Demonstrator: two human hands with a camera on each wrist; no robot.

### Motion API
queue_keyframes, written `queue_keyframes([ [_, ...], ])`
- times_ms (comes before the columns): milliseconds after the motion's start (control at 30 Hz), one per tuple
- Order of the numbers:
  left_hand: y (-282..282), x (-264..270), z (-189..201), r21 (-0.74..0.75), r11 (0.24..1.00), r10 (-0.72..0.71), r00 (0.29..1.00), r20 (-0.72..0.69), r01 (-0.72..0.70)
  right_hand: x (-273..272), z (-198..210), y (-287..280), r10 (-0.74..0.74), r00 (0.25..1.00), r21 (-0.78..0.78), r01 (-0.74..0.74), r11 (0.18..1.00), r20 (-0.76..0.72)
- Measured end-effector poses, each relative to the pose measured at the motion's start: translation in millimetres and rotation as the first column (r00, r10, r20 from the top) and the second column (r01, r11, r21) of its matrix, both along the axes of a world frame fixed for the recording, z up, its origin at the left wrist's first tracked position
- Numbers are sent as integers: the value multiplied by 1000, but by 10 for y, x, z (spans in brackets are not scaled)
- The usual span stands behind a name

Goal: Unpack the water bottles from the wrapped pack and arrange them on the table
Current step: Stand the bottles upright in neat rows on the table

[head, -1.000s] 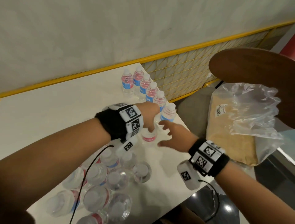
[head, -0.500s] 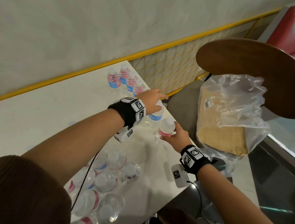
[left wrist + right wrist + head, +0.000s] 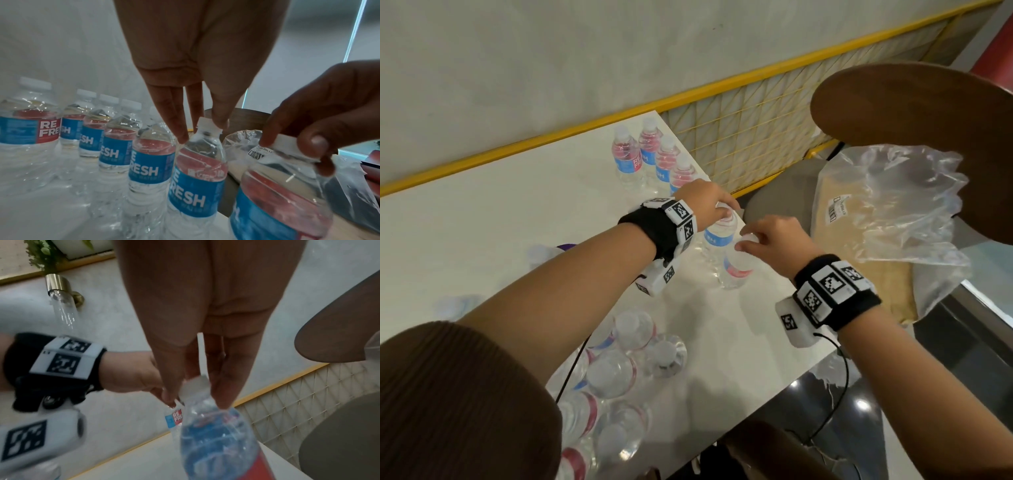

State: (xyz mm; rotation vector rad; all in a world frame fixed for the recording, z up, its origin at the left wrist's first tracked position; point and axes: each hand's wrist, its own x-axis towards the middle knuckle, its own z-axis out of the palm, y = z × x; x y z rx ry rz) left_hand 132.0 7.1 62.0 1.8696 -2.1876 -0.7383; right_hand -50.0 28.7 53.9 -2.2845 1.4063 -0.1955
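Note:
A row of small water bottles (image 3: 625,156) with blue and red labels stands along the far right edge of the white table (image 3: 500,222). My left hand (image 3: 722,214) pinches the white cap of the row's nearest bottle (image 3: 197,178), which stands upright. Right beside it, my right hand (image 3: 744,241) pinches the cap of another bottle (image 3: 736,267); in the left wrist view this bottle (image 3: 277,194) leans. The right wrist view shows my fingertips (image 3: 224,404) around that cap. A cluster of several more bottles (image 3: 619,370) sits at the near edge under my left forearm.
The table's right edge runs just past the row. Beyond it, a crumpled clear plastic bag (image 3: 887,205) over a tan package lies on a seat. A round brown wooden board (image 3: 911,109) rises above it. A yellow wire-mesh rail (image 3: 756,130) lines the wall.
My right hand has taken a bottle by its cap and brought it up beside the row's near end. My left hand has moved onto the cap of the row's last bottle.

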Motion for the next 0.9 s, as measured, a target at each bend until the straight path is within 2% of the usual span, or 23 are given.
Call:
queue_keyframes([
  [100, 6, -1, -28, -19, 1000, 6, 1000, -7, -6, -46, 92, -46, 52, 996, 6, -51, 999, -67],
  [200, -12, -4, -33, -19, 1000, 7, 1000, -5, -7, -69, 135, -32, 62, 996, 5, -62, 998, -66],
  [433, -13, -8, -21, -31, 999, -9, 1000, 8, 10, -20, 50, -55, -10, 994, 35, 14, 999, -113],
  [900, -1, -17, 43, -22, 999, -34, 999, 20, 34, 67, 14, -83, -30, 996, 35, 33, 999, -79],
])
